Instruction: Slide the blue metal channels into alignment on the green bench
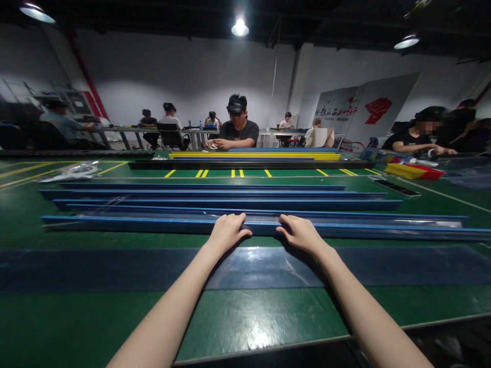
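A long blue channel-shaped strip (264, 228) lies across the green table, its raised edges running left to right. My left hand (229, 230) grips its near edge, fingers bent over into the channel and thumb on the near side. A short way to the right, my right hand (299, 231) holds the same edge in much the same way. The fingertips of both hands are hidden behind the edge. Closer to me, a flat transparent plastic strip (261, 266) lies under my forearms.
Beyond lie more blue strips (230, 204), a black strip (249, 165) and a yellow strip (253, 155). A phone (397, 186) and a yellow tray (404, 170) are at right, plastic wrapping (72, 169) at left. A person (238, 128) sits opposite; several others work around.
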Available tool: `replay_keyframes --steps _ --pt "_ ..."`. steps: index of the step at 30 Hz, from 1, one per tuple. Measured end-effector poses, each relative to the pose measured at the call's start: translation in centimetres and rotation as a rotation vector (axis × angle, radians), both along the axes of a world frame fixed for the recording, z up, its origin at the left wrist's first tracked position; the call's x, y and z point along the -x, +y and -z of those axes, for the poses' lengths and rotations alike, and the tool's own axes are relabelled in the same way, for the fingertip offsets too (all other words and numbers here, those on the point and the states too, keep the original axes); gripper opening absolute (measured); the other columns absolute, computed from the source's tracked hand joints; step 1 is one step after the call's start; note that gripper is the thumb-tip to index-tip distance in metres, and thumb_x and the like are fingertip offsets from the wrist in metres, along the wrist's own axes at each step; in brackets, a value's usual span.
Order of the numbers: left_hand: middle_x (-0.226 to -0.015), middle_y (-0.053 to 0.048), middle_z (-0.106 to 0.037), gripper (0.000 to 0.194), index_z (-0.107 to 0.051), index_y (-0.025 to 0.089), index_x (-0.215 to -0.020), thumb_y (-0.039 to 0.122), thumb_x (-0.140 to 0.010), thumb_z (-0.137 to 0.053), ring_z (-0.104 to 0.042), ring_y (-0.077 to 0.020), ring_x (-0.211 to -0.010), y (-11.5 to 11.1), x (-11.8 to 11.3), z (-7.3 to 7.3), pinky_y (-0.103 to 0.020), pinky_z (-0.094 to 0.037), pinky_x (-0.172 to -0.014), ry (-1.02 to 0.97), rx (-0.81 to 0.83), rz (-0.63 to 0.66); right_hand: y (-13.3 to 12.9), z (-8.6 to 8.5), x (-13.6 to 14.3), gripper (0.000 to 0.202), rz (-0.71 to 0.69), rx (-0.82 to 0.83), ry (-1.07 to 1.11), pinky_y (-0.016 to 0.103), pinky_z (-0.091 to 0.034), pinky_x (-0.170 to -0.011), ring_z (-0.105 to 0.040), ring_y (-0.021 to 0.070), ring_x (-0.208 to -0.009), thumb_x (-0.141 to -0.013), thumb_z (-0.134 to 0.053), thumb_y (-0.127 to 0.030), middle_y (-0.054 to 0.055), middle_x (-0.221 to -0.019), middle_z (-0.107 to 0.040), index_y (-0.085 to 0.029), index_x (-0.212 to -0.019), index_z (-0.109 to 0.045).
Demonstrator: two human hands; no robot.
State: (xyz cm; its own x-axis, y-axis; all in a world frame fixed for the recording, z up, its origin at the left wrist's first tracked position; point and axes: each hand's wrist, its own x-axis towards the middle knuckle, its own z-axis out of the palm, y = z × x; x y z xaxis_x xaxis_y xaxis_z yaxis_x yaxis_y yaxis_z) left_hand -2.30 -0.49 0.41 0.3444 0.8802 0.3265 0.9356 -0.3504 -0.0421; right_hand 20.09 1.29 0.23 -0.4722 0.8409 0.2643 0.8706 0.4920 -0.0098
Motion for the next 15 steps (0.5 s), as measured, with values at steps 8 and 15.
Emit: replay_keyframes --steps 8,15 --pt "-0.081 -0.006 -0.063 0.033 -0.053 0.019 -0.087 0.050 -0.075 -0.051 -0.058 -0.0214 -0.077 0.01 0.06 -0.06 -0.028 -0.040 -0.067 -0.009 0.021 -0.017 0.09 -0.06 -0.01 0.020 0.003 -0.007 -0.011 0.023 -0.024 -0.054 -0.055 0.0160 -0.071 -0.083 -0.039 -0.035 0.004 -0.080 -0.061 -0.020 -0.085 -0.052" --pt "-0.081 -0.006 -0.063 0.034 -0.053 0.019 -0.086 0.051 -0.075 -0.051 -0.058 -0.0221 -0.078 0.01 0.02 0.07 -0.028 -0.040 -0.067 -0.014 0.016 -0.027 -0.19 -0.32 0.13 0.020 0.017 0.006 -0.029 0.023 -0.024 -0.055 -0.054 0.0154 -0.071 -0.084 -0.039 -0.034 0.005 -0.082 -0.061 -0.020 -0.087 -0.052"
